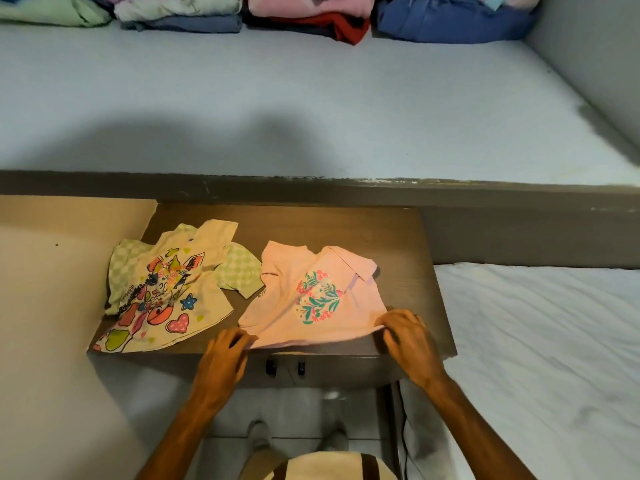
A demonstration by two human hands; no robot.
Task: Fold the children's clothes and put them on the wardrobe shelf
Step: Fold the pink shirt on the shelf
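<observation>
A pink child's shirt (304, 296) with a floral print lies spread on the brown table (398, 244). My left hand (225, 355) pinches its near left hem corner and my right hand (408, 336) pinches its near right hem corner, both at the table's front edge. To the left a cream shirt (166, 292) with a colourful cartoon print and green checked sleeves lies crumpled on the table. Above, the grey wardrobe shelf (311, 109) holds folded clothes (304, 15) in stacks along its back.
A dark shelf front edge (311, 190) runs across above the table. A white bed (540, 358) lies to the right of the table and a beige wall (52, 271) to the left. Two dark handles (285, 368) sit under the table's front.
</observation>
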